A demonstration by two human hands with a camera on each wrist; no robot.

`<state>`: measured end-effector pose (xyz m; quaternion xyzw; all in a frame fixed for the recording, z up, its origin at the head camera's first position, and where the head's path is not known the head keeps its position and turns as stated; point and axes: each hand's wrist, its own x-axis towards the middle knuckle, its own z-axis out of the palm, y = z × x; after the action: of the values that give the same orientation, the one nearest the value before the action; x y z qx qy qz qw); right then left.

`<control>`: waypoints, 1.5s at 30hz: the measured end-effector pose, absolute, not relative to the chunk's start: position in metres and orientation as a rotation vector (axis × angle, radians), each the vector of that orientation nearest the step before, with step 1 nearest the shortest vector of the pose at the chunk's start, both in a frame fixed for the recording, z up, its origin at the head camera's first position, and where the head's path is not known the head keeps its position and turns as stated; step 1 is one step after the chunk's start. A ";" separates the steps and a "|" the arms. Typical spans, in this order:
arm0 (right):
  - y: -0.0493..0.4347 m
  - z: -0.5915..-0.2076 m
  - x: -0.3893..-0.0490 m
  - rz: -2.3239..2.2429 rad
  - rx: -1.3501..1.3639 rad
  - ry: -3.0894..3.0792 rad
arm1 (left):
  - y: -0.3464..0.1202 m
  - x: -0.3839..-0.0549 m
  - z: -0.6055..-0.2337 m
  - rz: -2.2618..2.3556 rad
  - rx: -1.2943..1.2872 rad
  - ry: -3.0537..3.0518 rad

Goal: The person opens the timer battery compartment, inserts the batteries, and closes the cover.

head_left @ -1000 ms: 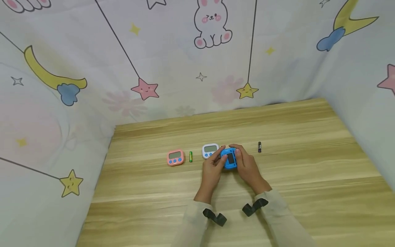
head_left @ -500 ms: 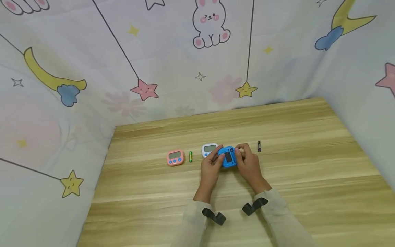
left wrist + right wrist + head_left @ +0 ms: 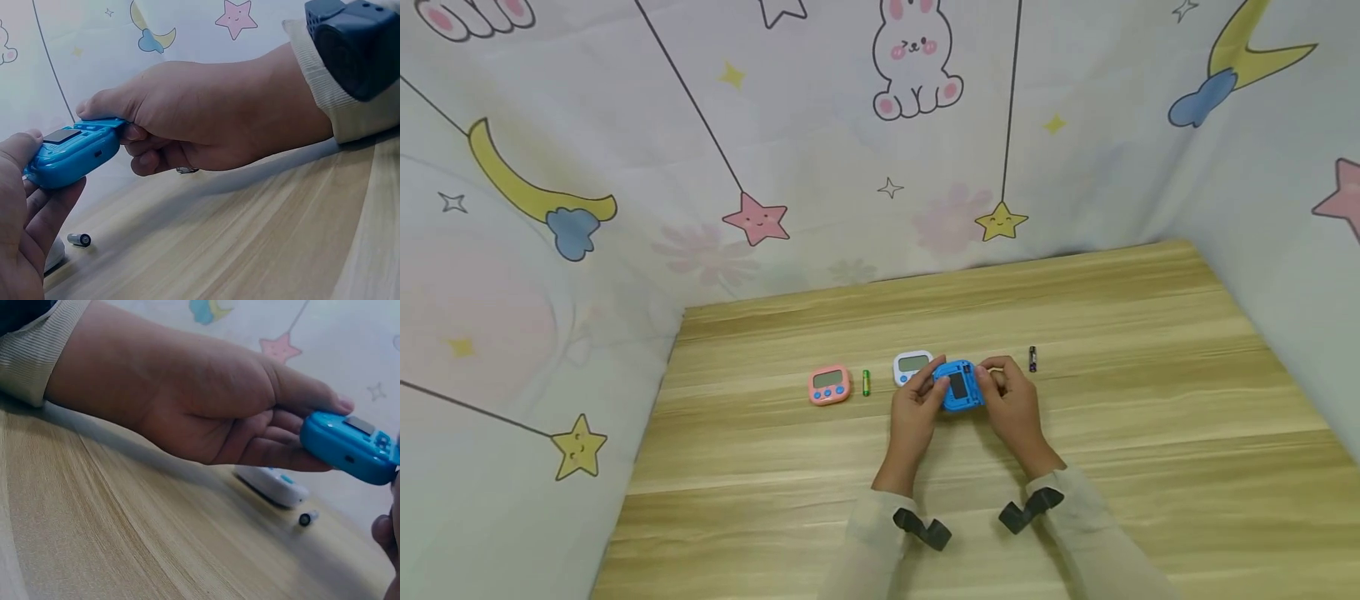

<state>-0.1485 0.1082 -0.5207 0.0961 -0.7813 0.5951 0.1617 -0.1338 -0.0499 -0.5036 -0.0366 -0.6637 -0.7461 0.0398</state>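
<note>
A blue digital timer (image 3: 958, 390) is held above the table, its back with a dark rectangle facing up. My left hand (image 3: 916, 410) grips its left side, thumb on top and fingers beneath, as the right wrist view shows. My right hand (image 3: 1013, 407) pinches a thin blue flap (image 3: 111, 122) on the timer's right side, thumb above and a finger below. The flap stands out from the body in the left wrist view. Partly behind my left hand lies a white timer (image 3: 913, 364). A battery (image 3: 307, 519) beside it is hidden in the head view.
On the wooden table (image 3: 760, 492), a pink timer (image 3: 829, 385) lies at the left, with a green battery (image 3: 866, 383) beside it. A dark battery (image 3: 1032, 359) lies right of my hands. Patterned cloth (image 3: 820, 150) hangs behind and along both sides.
My right hand has shifted slightly right and changed from gripping the blue timer's edge to pinching its flap, which now sticks out further. My left hand keeps its hold.
</note>
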 end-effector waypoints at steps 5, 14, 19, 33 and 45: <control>0.104 -0.499 -0.138 1.709 0.287 -2.220 | -0.049 -0.131 -0.505 -2.302 -0.069 -2.023; 0.104 -0.498 -0.137 1.768 0.308 -2.188 | -0.050 -0.132 -0.506 -2.309 -0.073 -2.023; 0.107 -0.497 -0.138 1.805 0.343 -2.163 | -0.050 -0.132 -0.504 -2.307 -0.091 -2.045; 0.117 -0.498 -0.135 1.951 0.275 -2.089 | -0.045 -0.133 -0.503 -2.331 -0.079 -2.002; 0.148 -0.527 -0.145 1.842 0.139 -2.335 | -0.052 -0.131 -0.498 -2.283 -0.054 -2.029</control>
<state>-0.1451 0.1478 -0.5267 0.0465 -0.7816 0.6166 0.0823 -0.1315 -0.0519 -0.4979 -0.0175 -0.6636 -0.7466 0.0432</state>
